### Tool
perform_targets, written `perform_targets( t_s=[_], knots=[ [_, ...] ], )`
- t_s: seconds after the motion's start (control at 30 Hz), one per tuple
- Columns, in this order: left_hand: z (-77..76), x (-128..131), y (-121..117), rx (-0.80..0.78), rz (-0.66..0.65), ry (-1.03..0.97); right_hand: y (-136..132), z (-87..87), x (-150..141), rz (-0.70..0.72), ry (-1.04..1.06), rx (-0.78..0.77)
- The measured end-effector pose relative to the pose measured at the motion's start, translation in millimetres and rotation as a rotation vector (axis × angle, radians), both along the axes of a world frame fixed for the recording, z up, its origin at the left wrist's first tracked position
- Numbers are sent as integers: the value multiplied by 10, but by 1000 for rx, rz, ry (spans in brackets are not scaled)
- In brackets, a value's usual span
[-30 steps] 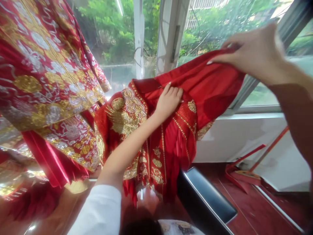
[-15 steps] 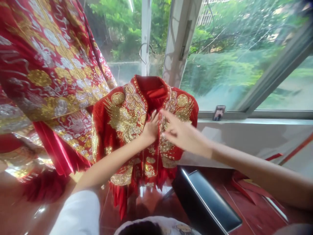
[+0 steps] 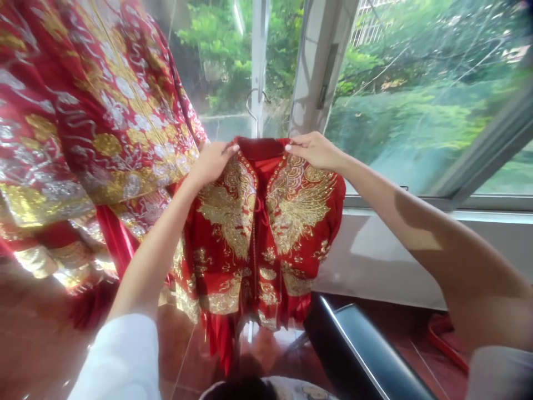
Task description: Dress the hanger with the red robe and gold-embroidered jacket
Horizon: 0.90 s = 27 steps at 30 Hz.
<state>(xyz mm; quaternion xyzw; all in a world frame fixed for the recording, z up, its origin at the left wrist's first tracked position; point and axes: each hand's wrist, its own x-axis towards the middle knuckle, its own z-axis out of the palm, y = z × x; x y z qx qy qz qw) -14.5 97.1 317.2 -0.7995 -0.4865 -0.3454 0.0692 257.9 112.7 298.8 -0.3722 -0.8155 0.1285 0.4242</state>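
A red jacket (image 3: 297,214) with gold embroidery and a beaded neckline hangs in front of me on a metal hanger (image 3: 255,114), its hook showing above the collar. My left hand (image 3: 214,161) pinches the jacket's collar on the left side, thumb on the inner edge. On the opposite side of the neck, my right hand (image 3: 314,150) grips the collar between thumb and fingers. The jacket's front edges hang apart at the top, with a thin red tie between them. Pleated red cloth shows below the hem.
At the left hangs a large red garment (image 3: 129,105) with gold and silver embroidery. Windows (image 3: 400,128) stand behind the jacket. A black box-like object (image 3: 362,344) with a glossy top is at the lower right, over a red tiled floor (image 3: 179,355).
Both hands have gone from the middle of the jacket's front up and outward to the two sides of its collar. The neckline lies wider, and the view has shifted slightly.
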Motion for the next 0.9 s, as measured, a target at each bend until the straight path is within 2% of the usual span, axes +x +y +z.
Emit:
perform_targets(
  t_s=[0.2, 0.37, 0.5, 0.57, 0.67, 0.77, 0.83, 0.9],
  knots=[
    [-65, -97, 169, -21, -141, -322, -184, 155, -136, -134, 63, -25],
    [-71, -93, 152, -26, -157, -394, -321, 229, -178, -141, 70, 41],
    [-25, -127, 114, -106, -199, -370, -328, 277, -121, -124, 52, 22],
    [-18, -199, 139, -123, -221, -295, -282, 297, -22, -103, 10, -20],
    [-53, -398, 176, -189, -254, -81, -195, 281, 244, 22, -147, -93],
    [-100, -645, 153, -339, -208, 26, -180, 180, 498, 141, -274, -211],
    [-123, -787, 143, -433, -208, 33, -243, 78, 529, 116, -298, -253],
    [-154, -892, 190, -427, -210, 36, -359, -30, 425, -47, -312, -190]
  ],
)
